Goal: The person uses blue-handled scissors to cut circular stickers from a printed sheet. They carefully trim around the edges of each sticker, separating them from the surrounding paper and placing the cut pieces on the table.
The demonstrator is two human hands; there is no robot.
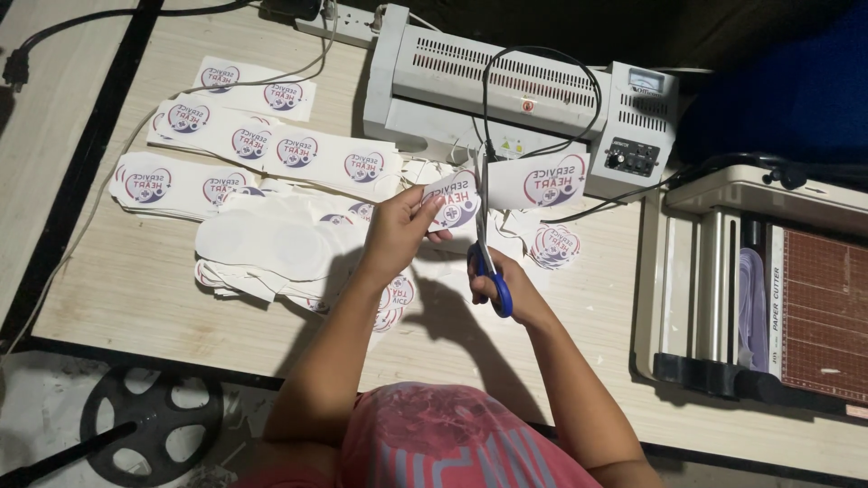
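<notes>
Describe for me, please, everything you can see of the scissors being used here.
The scissors have blue plastic handle loops and pale metal blades. The right hand grips the handles, fingers through the loops, above the wooden table. The blades point away from the person, slightly open, cutting into a glossy white printed strip between two round emblems. The left hand holds that strip's left part. Nothing else touches the scissors.

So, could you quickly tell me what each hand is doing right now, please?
Left hand: closed on the printed strip, pinching one end.
Right hand: closed in the blue-handled scissors, blades at the strip.
</notes>
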